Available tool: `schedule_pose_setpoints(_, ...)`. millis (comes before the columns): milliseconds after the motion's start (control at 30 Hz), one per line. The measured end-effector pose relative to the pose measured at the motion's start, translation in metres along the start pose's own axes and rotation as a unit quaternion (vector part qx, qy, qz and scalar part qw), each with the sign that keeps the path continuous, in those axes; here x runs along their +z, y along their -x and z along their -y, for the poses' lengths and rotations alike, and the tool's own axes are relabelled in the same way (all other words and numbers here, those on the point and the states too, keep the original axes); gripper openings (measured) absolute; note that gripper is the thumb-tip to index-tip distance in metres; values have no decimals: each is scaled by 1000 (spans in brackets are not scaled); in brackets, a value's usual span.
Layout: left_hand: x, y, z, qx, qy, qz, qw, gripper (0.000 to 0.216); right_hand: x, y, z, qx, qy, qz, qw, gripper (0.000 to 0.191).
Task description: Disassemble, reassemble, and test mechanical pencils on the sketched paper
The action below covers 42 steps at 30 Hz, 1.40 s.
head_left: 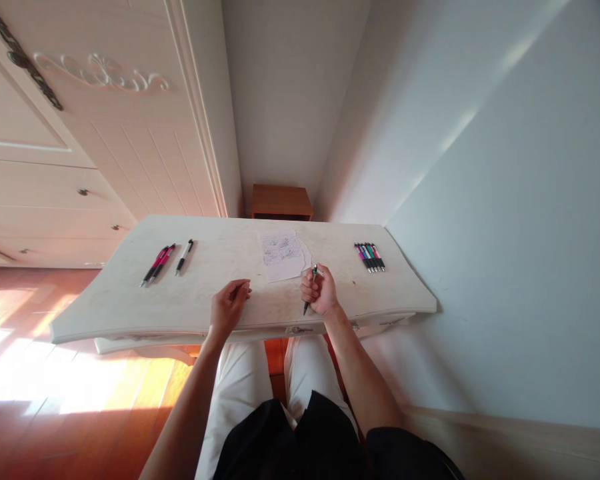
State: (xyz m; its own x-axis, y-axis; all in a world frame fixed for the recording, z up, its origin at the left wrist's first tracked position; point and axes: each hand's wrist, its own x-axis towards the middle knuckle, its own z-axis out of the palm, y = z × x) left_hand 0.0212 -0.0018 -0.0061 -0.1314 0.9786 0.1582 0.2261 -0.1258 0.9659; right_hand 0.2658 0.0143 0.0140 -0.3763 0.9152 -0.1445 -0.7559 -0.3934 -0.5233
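My right hand (320,291) is closed around a dark pen (310,289) with a green top, held upright-tilted over the white desk (130,300), its tip near the front edge. My left hand (230,305) hovers over the desk to the left with its fingers loosely curled and nothing visible in them. Just beyond both hands lies a sheet of paper (283,255) covered in scribbles.
Three pens (166,261), two pink and one white-black, lie at the desk's left. A row of several coloured pens (370,257) lies at the right. A wardrobe (105,133) stands left, a wooden cabinet (281,201) behind the desk, a wall close on the right.
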Motion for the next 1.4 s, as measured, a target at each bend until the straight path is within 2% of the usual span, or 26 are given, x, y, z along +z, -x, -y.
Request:
schedule_pose_setpoints(467,0,0,1,9,3,-1,1000,35,1,1,0,-22,-8,-38,999,28)
schedule_pose_setpoints(833,0,-1,4,4,8,3,1000,35,0,2,-2,-32,-2,-30,999,27)
schedule_pose_setpoints(1167,-1,0,5,10,8,-2,1000,35,0,9,-4,-31,-3,-37,999,35)
schedule_pose_setpoints(1400,-1,1,3,14,11,-4,1000,33,-4,8,-4,-39,-12,-47,998,30)
